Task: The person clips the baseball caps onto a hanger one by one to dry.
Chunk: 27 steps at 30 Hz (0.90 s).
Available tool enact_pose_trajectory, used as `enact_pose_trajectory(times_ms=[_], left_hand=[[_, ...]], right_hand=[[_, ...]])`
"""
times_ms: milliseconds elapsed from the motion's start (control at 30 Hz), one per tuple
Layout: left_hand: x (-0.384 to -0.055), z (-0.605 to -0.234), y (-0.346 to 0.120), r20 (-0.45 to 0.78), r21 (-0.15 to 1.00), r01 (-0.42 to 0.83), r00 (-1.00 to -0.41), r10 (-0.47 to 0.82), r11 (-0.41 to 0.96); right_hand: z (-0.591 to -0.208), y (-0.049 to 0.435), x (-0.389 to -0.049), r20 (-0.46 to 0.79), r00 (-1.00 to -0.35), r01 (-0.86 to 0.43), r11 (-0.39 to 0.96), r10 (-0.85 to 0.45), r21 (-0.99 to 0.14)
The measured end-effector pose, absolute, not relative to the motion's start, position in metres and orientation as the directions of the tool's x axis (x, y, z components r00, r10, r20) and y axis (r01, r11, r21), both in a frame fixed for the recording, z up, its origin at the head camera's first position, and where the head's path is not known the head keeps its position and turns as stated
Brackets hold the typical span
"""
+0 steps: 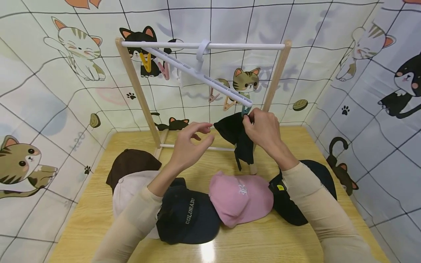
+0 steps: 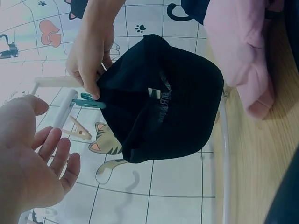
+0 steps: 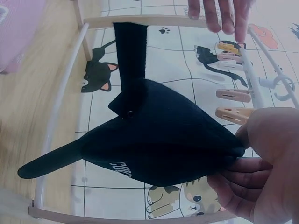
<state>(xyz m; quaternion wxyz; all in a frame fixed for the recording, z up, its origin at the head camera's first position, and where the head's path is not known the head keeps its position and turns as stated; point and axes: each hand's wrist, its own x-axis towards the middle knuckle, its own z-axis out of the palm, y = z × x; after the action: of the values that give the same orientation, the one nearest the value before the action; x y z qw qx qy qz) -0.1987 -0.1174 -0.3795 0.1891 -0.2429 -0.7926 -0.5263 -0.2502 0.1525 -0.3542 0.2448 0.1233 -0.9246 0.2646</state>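
My right hand (image 1: 264,128) pinches the edge of a black cap (image 1: 230,128), which hangs below the low right end of a white clip hanger (image 1: 210,83). A teal clothespin (image 1: 245,110) at that end meets the cap's edge beside my fingertips; in the left wrist view the clothespin (image 2: 88,102) touches the fabric. Whether it bites the cap I cannot tell. The cap's strap dangles downward. My left hand (image 1: 190,144) is to the left of the cap, apart from it, fingers relaxed and holding nothing.
The tilted hanger hooks over the top bar of a wood-and-white rack (image 1: 246,46), with yellow (image 1: 145,63), pink and orange clothespins. On the table lie a brown cap (image 1: 133,164), a pale cap (image 1: 131,186), a navy COLORADO cap (image 1: 190,215), a pink cap (image 1: 240,197) and a dark cap (image 1: 289,204).
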Motion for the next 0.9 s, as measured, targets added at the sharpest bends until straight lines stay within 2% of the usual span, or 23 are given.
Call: enact_pose_trajectory(times_ms=[400,900], left_hand=[[-0.19,-0.393,-0.138,0.561,0.723,0.587,-0.807,0.186,0.364],[-0.187,-0.405,-0.141,0.549,0.73,0.583,-0.811,0.202,0.356]], right_hand=[[-0.356,0.145,-0.26,0.502,-0.858,-0.337,0.852,-0.104,-0.4],[-0.35,0.149,-0.273,0.594,-0.798,-0.373,0.857,-0.101,-0.356]])
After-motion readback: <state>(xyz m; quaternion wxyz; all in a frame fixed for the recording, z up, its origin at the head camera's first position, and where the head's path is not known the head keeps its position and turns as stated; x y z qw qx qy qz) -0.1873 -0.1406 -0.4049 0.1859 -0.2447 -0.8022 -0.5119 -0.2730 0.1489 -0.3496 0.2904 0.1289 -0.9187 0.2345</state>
